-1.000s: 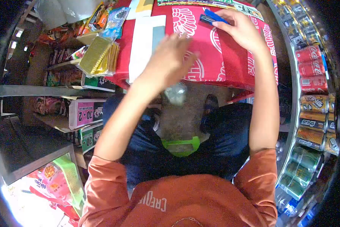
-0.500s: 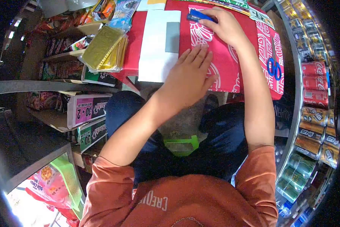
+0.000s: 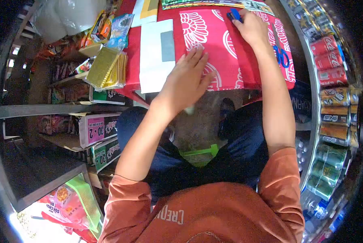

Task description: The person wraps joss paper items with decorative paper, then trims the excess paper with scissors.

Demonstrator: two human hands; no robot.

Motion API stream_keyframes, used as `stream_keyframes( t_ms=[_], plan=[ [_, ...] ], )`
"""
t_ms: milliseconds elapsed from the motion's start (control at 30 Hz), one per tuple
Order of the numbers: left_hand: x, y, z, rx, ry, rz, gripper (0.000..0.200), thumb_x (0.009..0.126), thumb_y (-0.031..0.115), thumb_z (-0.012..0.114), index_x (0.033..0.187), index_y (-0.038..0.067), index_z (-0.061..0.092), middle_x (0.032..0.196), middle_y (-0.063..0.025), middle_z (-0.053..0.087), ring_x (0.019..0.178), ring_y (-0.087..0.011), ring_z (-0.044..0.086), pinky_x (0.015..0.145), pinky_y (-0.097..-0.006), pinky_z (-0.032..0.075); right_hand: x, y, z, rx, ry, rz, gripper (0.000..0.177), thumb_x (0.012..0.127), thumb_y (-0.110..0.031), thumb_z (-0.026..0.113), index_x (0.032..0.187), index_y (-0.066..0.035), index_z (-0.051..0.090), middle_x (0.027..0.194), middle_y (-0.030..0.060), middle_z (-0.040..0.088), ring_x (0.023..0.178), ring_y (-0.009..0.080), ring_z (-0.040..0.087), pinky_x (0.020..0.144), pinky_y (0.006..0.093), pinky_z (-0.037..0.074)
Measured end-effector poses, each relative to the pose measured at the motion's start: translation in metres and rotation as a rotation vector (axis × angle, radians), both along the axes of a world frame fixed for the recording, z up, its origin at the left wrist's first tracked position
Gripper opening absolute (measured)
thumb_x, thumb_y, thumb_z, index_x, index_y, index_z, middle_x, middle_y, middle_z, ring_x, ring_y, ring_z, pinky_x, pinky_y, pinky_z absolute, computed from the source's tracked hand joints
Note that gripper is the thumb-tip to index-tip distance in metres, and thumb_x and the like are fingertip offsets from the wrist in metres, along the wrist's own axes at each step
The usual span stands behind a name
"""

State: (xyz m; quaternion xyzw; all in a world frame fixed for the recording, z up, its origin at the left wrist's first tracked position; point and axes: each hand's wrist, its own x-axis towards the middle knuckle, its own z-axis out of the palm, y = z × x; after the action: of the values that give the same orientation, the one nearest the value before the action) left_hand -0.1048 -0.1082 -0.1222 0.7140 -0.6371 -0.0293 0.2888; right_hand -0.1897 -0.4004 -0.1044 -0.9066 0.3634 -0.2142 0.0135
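We find the left hand (image 3: 187,79) spread palm-down on the red patterned paper (image 3: 220,42) at 12 o'clock; the right hand (image 3: 253,29), at 1, grips a blue tool (image 3: 234,15), apparently a stapler. We recommend even flattening pressure, aligned edges and fingertips clear of the tool. Blue loop handles (image 3: 284,57) lie at 2. We read "Coca-Cola" on red cans (image 3: 328,59) at 2, "STING" on orange-and-black cans (image 3: 334,118) at 3, "30+2" on a box (image 3: 95,128) at 9.

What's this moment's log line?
left hand: on red patterned sheet | right hand: holding blue tool | blue scissors: lying at right
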Motion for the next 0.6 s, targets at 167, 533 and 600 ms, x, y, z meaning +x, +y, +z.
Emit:
stream_keyframes(
  t_ms=[167,533,600],
  plan=[
    [0.001,-0.008,0.012,0.175,-0.031,-0.013,0.062,0.106,0.039,0.051,0.148,-0.007,0.046,0.157,-0.0319,0.039,0.150,-0.0416,0.036,0.124,-0.0467,0.028,-0.008,0.013,0.002,-0.010,0.032,-0.057,0.058,0.090,-0.039,0.072,0.140,-0.012,0.058,0.109,0.0197,0.075,0.105,0.0375,0.071,0.092,0.0507,0.054],
    [0.009,-0.004,0.013,0.199,0.028,-0.025,0.062,0.105,0.039,0.052,0.148,-0.005,0.048,0.154,-0.0302,0.045,0.149,-0.0396,0.039,0.124,-0.0480,0.029,-0.001,0.036,-0.001,-0.046,0.033,-0.095,0.070,0.088,-0.048,0.073,0.145,-0.014,0.052,0.133,0.0179,0.064,0.125,0.0380,0.061,0.100,0.0621,0.044],
    [0.010,-0.005,0.012,0.187,0.056,-0.025,0.061,0.105,0.039,0.053,0.148,-0.004,0.049,0.155,-0.0296,0.044,0.149,-0.0396,0.038,0.124,-0.0490,0.028,0.001,0.043,0.000,-0.111,-0.014,-0.073,0.072,0.087,-0.048,0.074,0.147,-0.014,0.052,0.137,0.0203,0.059,0.130,0.0399,0.055,0.105,0.0590,0.040]
  ],
)
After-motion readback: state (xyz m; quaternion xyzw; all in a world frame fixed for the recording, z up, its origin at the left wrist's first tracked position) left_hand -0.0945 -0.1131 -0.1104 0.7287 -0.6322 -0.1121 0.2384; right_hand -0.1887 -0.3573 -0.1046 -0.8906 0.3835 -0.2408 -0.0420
